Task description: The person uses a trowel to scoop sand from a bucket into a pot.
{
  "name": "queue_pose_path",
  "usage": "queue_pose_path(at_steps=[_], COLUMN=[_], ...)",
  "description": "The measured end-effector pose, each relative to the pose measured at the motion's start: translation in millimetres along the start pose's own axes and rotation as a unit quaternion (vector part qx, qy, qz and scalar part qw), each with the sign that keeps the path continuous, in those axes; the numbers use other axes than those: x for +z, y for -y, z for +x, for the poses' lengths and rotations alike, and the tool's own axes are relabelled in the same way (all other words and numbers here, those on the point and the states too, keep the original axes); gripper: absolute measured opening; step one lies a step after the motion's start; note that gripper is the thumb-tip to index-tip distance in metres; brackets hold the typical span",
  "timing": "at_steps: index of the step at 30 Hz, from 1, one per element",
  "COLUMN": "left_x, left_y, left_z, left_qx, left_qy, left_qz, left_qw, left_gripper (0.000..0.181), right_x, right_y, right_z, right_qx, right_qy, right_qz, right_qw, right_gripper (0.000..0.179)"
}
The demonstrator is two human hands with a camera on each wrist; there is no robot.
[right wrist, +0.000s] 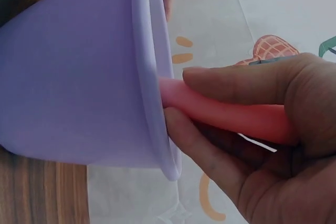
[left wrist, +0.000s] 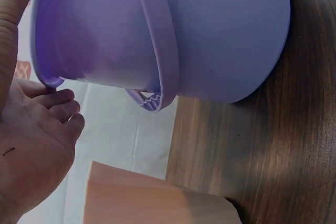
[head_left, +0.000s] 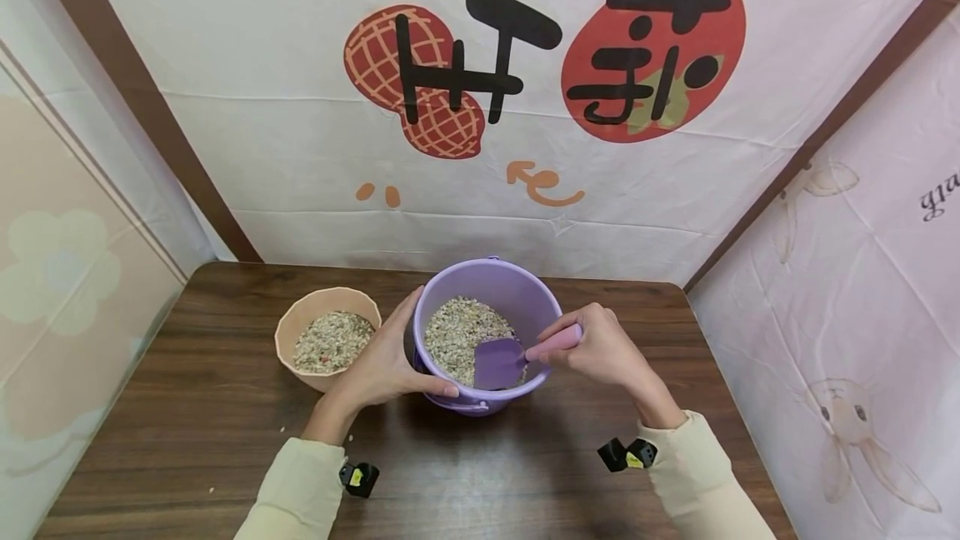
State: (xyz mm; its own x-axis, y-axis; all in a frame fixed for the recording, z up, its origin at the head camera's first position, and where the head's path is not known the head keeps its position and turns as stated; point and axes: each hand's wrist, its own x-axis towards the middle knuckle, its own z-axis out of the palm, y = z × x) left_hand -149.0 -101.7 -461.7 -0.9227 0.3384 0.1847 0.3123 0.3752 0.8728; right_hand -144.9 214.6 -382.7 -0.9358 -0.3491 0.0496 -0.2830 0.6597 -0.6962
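A purple bucket (head_left: 536,307) stands upright on the table, part filled with pale, speckled grain (head_left: 465,330). My left hand (head_left: 382,365) holds the bucket's left side at the rim, thumb toward the front and fingers toward the back. In the left wrist view those fingertips (left wrist: 65,103) touch the rim. My right hand (head_left: 600,348) grips the pink handle (head_left: 558,342) of a small shovel over the bucket's right rim. The shovel's purple blade (head_left: 498,363) is inside the bucket, against the grain. In the right wrist view, thumb and fingers close round the handle (right wrist: 226,111).
Left of the bucket stands a peach faceted tub (head_left: 300,319) with similar grain, partly behind my left hand. The bucket's handle (left wrist: 163,40) hangs down its side. A few grains lie on the brown table (head_left: 187,423). A printed cloth (head_left: 315,190) rises behind it.
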Motion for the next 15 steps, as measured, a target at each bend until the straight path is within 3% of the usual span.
queue_pose_path(at_steps=[8, 15], left_x=[0.2, 1.0], left_y=[-0.4, -1.2], left_z=[0.1, 0.3], left_qx=[0.005, 0.002], left_qy=[-0.001, -0.001], left_qz=[-0.008, -0.01], left_qw=[1.0, 0.9999], left_gripper=[0.144, 0.144], right_x=[6, 12], right_y=[4, 3], right_z=[3.3, 6.9], right_qx=[0.022, 0.041], right_qy=[0.006, 0.004], right_qz=[0.015, 0.071], right_qw=[0.9996, 0.9967], right_gripper=[0.016, 0.018])
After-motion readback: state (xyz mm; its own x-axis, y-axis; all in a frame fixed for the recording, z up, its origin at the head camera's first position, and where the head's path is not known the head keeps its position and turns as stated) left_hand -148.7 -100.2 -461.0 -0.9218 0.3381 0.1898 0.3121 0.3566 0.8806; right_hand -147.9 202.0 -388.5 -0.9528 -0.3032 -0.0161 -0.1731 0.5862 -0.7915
